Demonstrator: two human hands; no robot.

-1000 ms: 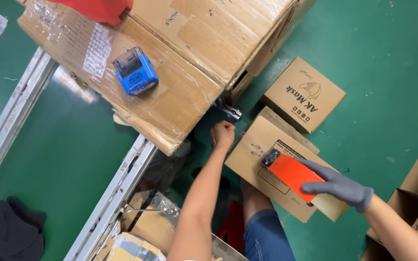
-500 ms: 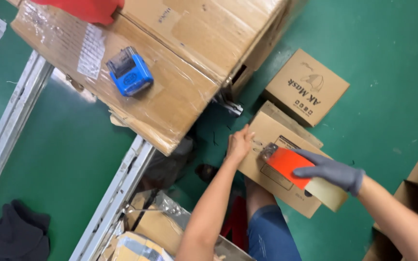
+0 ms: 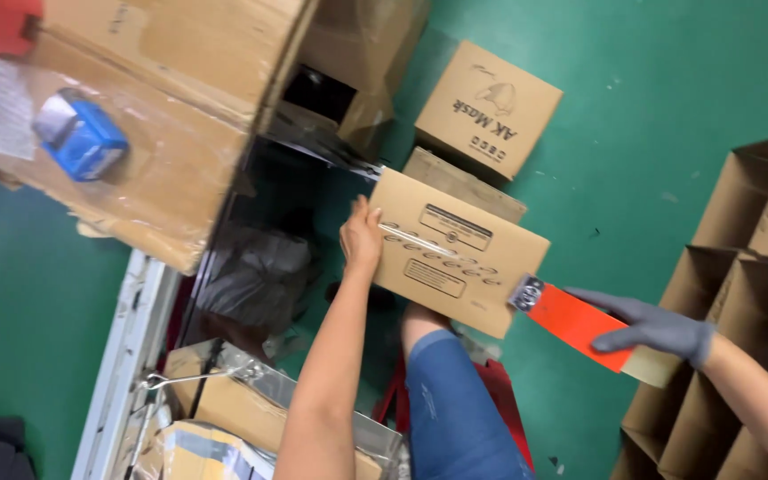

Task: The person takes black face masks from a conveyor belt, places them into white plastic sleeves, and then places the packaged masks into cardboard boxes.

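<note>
Left hand (image 3: 362, 238), bare, pressed flat against the left edge of a small printed carton (image 3: 458, 252), thumb up along the side, fingers hidden behind the cardboard; a steadying hold on the edge rather than a closed fist. Carton tilted, raised above the green floor (image 3: 633, 133), its lower right corner reaching toward the other hand.

Right hand (image 3: 660, 327), in a grey glove, wrapped over the far end of an orange tape dispenser (image 3: 575, 322), fingers curled along its top, thumb underneath, clamped on the handle. Dispenser's metal roller end touching the carton's lower right corner, so the carton lies between the two hands: left edge at the bare palm, right corner at the tool's tip, well clear of the gloved fingers themselves.

Behind the held carton, a second flat carton (image 3: 464, 185), and beyond it a closed box with a mask drawing (image 3: 488, 108). At upper left, a large taped box (image 3: 148, 151) bearing a blue tape holder (image 3: 79, 135). At right, open cartons with dividers (image 3: 748, 231). Below, a knee in blue jeans (image 3: 455, 409).
</note>
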